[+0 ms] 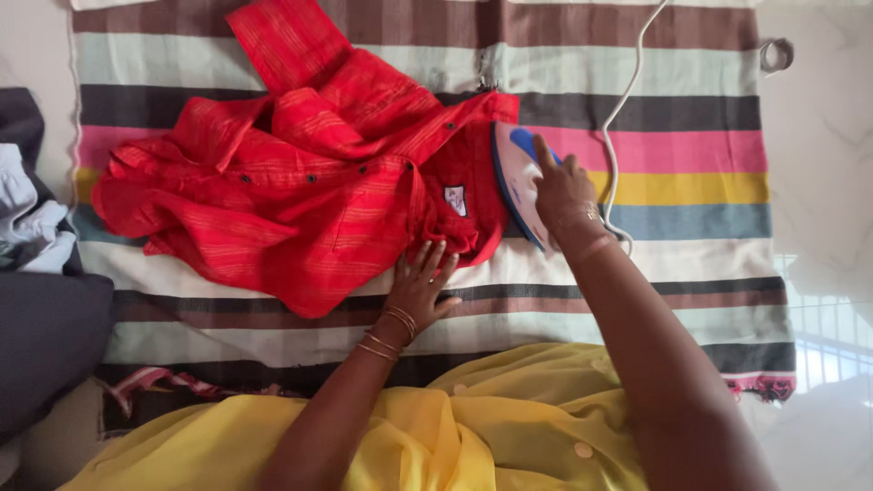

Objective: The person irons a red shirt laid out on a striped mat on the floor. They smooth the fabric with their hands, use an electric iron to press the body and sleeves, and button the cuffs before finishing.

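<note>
Ironing in progress here, seen from above. The red shirt [300, 182] lies spread on a striped blanket [682, 118] on the floor, collar end toward the right, with 1 sleeve flopped up toward the top edge. The right hand [564, 191] is clenched on the handle of a white and blue iron [516, 177], and the iron sits right on the shirt's collar area, touching the fabric next to the little sewn-in label. Its white cord [618, 100] snakes off toward the top of the blanket.

The left hand [420, 284] isn't grasping anything. It lies flat, fingers spread, pressing down on the lower edge of the shirt just below the collar, like it's keeping the cloth taut.

As for progress, I'd guess it's early. Only the collar bit under the iron looks like it's getting attention. The body of the shirt is full of folds and rumples, the left side is bunched up, and the sleeve at the top is plainly creased. So most of the shirt looks left to do: front panels, both sleeves, probably the back too, though I can't see that side.

A pile of grey and pale blue clothes [36, 227] sits off to the left, apart from the shirt. The person's yellow garment [473, 427] fills the bottom of the view.
</note>
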